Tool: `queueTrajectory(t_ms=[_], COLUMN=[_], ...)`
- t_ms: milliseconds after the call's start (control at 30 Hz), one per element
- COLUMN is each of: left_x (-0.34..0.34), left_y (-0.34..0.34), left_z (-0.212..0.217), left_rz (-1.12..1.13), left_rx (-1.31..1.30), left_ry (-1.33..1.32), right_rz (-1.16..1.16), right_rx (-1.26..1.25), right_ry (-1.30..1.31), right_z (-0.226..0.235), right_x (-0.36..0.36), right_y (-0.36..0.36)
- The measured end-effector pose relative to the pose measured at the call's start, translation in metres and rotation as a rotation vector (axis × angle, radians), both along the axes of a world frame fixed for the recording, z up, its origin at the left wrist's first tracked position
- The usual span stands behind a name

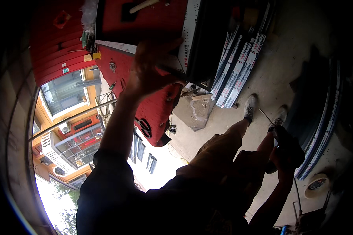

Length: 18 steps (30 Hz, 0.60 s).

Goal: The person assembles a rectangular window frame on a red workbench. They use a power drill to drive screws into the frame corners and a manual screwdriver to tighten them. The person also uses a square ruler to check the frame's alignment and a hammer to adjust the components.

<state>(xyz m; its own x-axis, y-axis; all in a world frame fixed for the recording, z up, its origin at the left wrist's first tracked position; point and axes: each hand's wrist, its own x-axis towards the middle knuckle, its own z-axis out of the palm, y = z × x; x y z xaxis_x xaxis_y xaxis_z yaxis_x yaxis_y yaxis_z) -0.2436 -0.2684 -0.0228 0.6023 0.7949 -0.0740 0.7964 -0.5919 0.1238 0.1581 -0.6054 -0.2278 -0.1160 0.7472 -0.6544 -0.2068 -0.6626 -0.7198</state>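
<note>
My left hand (pixel 151 72) is closed around the corner of a dark rectangular frame (pixel 187 37) with white printed film along its edges. The thumb presses near the corner joint, while the fingers are in deep shadow. The frame lies on a workbench with a red cover (pixel 153 113). Down at my right side, away from the bench, my right hand (pixel 280 158) grips a dark power drill (pixel 285 139). Its long thin bit (pixel 266 116) points up and left, over my shoes. A tool with a pale wooden handle (pixel 144 6) lies inside the frame's outline.
Film-wrapped profiles (pixel 239 70) are stacked beyond the bench, and more long profiles (pixel 321 135) stand at the right. Black-handled scissors (pixel 145 127) lie on the red cover. Cardboard (pixel 196 111) is on the floor, with a round pale container (pixel 317 186) at lower right.
</note>
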Motion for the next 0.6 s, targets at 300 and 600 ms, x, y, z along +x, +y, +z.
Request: queueTrajectory(t_ms=[300, 600], left_x=[-0.016, -0.015], left_y=[0.033, 0.043], left_z=[-0.012, -0.015], left_rz=[-0.164, -0.232], left_rx=[-0.106, -0.229], left_ry=[0.044, 0.148], right_rz=[-0.387, -0.172], right_rx=[-0.169, -0.18], right_ry=[-0.067, 0.255], right_z=[0.047, 0.075], right_x=[-0.066, -0.133], right_y=[-0.062, -0.034])
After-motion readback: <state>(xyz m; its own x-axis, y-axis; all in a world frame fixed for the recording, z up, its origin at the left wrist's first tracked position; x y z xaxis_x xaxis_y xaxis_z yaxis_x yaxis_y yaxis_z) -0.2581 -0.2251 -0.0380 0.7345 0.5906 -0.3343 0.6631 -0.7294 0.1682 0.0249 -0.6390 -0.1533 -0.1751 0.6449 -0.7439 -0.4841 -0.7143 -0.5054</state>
